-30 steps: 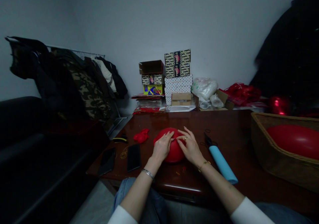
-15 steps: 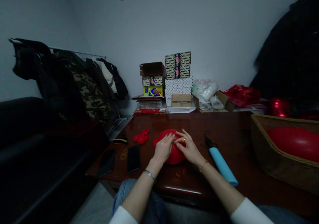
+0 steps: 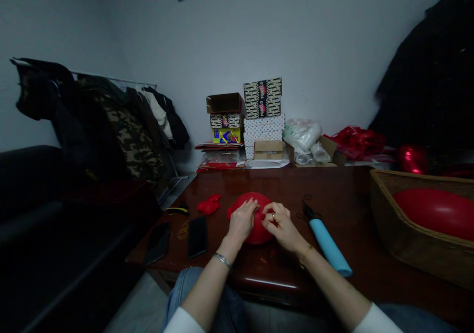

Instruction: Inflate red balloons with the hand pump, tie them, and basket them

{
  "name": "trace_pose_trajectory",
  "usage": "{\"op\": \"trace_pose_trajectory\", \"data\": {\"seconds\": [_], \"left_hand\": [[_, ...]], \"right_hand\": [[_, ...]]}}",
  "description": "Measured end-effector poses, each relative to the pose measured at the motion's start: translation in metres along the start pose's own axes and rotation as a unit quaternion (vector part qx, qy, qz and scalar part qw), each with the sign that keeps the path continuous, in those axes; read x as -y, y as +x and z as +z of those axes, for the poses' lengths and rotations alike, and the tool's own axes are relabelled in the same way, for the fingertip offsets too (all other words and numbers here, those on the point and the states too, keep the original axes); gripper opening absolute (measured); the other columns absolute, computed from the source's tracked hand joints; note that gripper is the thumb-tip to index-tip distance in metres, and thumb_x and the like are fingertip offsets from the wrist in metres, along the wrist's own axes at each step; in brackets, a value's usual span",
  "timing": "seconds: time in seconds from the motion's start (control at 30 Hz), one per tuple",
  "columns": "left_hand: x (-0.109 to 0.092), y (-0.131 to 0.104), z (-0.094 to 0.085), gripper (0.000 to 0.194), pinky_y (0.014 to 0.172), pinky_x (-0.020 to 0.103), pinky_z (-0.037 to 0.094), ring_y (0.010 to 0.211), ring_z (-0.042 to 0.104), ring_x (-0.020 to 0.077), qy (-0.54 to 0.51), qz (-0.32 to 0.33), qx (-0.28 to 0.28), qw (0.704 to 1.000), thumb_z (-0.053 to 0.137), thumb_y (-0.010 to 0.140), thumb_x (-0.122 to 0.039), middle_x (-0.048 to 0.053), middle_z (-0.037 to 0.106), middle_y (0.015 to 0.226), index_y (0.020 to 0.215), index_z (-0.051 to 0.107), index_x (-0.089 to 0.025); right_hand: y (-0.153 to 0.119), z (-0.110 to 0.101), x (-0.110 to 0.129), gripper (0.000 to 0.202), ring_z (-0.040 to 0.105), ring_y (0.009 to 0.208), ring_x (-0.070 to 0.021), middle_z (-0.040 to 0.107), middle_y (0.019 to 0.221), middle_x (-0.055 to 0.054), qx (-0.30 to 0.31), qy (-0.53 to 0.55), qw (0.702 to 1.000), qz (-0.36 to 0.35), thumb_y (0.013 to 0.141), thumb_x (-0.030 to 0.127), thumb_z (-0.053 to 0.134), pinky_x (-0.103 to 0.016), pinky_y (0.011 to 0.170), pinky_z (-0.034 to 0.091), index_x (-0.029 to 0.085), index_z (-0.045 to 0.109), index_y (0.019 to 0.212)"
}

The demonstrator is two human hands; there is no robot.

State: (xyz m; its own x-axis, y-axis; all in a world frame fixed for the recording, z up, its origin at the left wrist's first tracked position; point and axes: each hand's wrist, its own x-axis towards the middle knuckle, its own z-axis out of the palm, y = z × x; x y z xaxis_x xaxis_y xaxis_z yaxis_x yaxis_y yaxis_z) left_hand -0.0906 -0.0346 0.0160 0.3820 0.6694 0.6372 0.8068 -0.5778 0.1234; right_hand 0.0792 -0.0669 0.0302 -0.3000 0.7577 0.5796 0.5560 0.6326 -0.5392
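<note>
On the table before me sits a round, inflated red balloon (image 3: 259, 236). My left hand (image 3: 242, 218) rests on its upper left, with the fingertips pinched together on the balloon near its top. Against its right side is my right hand (image 3: 282, 224), the fingers curled in a pinch; whatever lies between them is too small or hidden to make out. A smaller knobbly red clump (image 3: 209, 204), which looks like rubber balloons, lies to the left. To the right of my hands is a light-blue hand pump (image 3: 331, 246) with a black nozzle.
Two dark phones (image 3: 197, 236) lie at the left, near a yellow cord loop (image 3: 183, 229) and a black-and-yellow tool (image 3: 178, 208). A wicker basket (image 3: 418, 246) holding a large red balloon (image 3: 440, 212) stands at right. Stacked boxes (image 3: 263, 130) rise behind the table.
My right hand has drawn slightly to the right, away from my left fingertips, and its fingers have curled in more. The left hand stays on the balloon.
</note>
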Motion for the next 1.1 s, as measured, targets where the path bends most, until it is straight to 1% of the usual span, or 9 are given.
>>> {"op": "trace_pose_trajectory", "data": {"seconds": [0.07, 0.17, 0.3, 0.5, 0.6, 0.7, 0.8, 1.0, 1.1], "left_hand": [[-0.001, 0.0, 0.001, 0.032, 0.093, 0.036, 0.049, 0.11, 0.058, 0.0191, 0.008, -0.004, 0.003, 1.0, 0.045, 0.084, -0.008, 0.009, 0.063, 0.116, 0.111, 0.058, -0.019], [-0.003, 0.001, -0.001, 0.036, 0.092, 0.036, 0.05, 0.11, 0.058, 0.0199, 0.015, -0.009, 0.007, 1.0, 0.044, 0.083, -0.008, 0.011, 0.063, 0.117, 0.117, 0.055, -0.017], [-0.007, 0.001, -0.004, 0.036, 0.094, 0.036, 0.049, 0.112, 0.057, 0.0184, 0.001, 0.008, 0.013, 1.0, 0.043, 0.085, -0.009, 0.009, 0.061, 0.121, 0.118, 0.054, -0.019], [-0.016, 0.001, -0.001, 0.033, 0.097, 0.038, 0.047, 0.111, 0.058, 0.0188, 0.018, 0.033, 0.01, 0.999, 0.042, 0.086, -0.01, 0.009, 0.063, 0.118, 0.114, 0.056, -0.02], [-0.018, 0.0, -0.002, 0.031, 0.098, 0.036, 0.046, 0.109, 0.058, 0.0181, 0.009, 0.035, 0.009, 0.999, 0.042, 0.086, -0.009, 0.009, 0.064, 0.116, 0.111, 0.057, -0.019], [-0.013, -0.002, -0.008, 0.027, 0.099, 0.034, 0.045, 0.112, 0.056, 0.0172, -0.026, 0.024, -0.001, 0.999, 0.042, 0.088, -0.014, 0.008, 0.063, 0.117, 0.109, 0.058, -0.02], [-0.003, -0.004, -0.017, 0.023, 0.097, 0.032, 0.046, 0.113, 0.056, 0.0155, -0.071, -0.006, -0.011, 0.997, 0.043, 0.09, -0.02, 0.005, 0.063, 0.117, 0.108, 0.057, -0.023], [0.009, -0.001, -0.033, 0.019, 0.074, 0.023, 0.052, 0.088, 0.067, 0.0149, -0.088, -0.08, 0.024, 0.993, 0.045, 0.09, -0.024, 0.002, 0.068, 0.107, 0.107, 0.054, -0.025], [0.012, 0.0, -0.04, 0.014, 0.064, 0.02, 0.05, 0.076, 0.068, 0.0152, -0.067, -0.091, 0.049, 0.992, 0.05, 0.088, -0.026, 0.001, 0.071, 0.095, 0.101, 0.056, -0.024]], "right_hand": [[0.003, 0.0, -0.001, 0.023, 0.044, 0.113, -0.0222, 0.055, 0.117, 0.0, -0.022, 0.02, 0.999, -0.012, 0.081, 0.027, 0.047, -0.045, 0.097, 0.032, 0.031, 0.069, 0.084], [0.007, 0.003, -0.003, 0.041, 0.031, 0.129, -0.0255, 0.038, 0.14, 0.003, -0.093, -0.002, 0.995, -0.024, 0.079, 0.021, 0.045, -0.05, 0.104, 0.025, 0.038, 0.061, 0.113], [0.009, 0.015, -0.008, 0.044, 0.026, 0.133, -0.0278, 0.024, 0.148, 0.007, -0.195, -0.075, 0.978, -0.017, 0.079, 0.017, 0.048, -0.053, 0.105, 0.024, 0.04, 0.059, 0.115], [0.016, 0.031, -0.016, 0.032, 0.033, 0.13, -0.026, 0.039, 0.142, -0.001, -0.298, -0.073, 0.952, 0.009, 0.085, 0.025, 0.051, -0.052, 0.102, 0.032, 0.033, 0.061, 0.114], [0.023, 0.036, -0.024, 0.034, 0.032, 0.13, -0.026, 0.043, 0.139, -0.005, -0.272, -0.039, 0.961, 0.027, 0.085, 0.033, 0.052, -0.05, 0.103, 0.033, 0.027, 0.06, 0.117], [0.028, 0.037, -0.035, 0.052, 0.03, 0.132, -0.0268, 0.04, 0.14, -0.012, -0.219, 0.021, 0.973, 0.075, 0.082, 0.043, 0.054, -0.05, 0.105, 0.03, 0.018, 0.05, 0.128], [0.028, 0.035, -0.043, 0.068, 0.029, 0.133, -0.0259, 0.035, 0.143, -0.014, -0.188, 0.079, 0.974, 0.1, 0.078, 0.049, 0.056, -0.048, 0.107, 0.028, 0.017, 0.039, 0.136], [0.029, 0.04, -0.023, 0.078, 0.02, 0.137, -0.0261, 0.035, 0.143, -0.012, -0.017, 0.055, 0.998, 0.021, 0.071, 0.053, 0.063, -0.052, 0.109, 0.019, 0.019, 0.037, 0.137], [0.031, 0.046, -0.013, 0.076, 0.022, 0.136, -0.0268, 0.04, 0.14, -0.011, 0.01, 0.005, 1.0, 0.019, 0.072, 0.053, 0.061, -0.057, 0.108, 0.013, 0.021, 0.037, 0.136]]}}
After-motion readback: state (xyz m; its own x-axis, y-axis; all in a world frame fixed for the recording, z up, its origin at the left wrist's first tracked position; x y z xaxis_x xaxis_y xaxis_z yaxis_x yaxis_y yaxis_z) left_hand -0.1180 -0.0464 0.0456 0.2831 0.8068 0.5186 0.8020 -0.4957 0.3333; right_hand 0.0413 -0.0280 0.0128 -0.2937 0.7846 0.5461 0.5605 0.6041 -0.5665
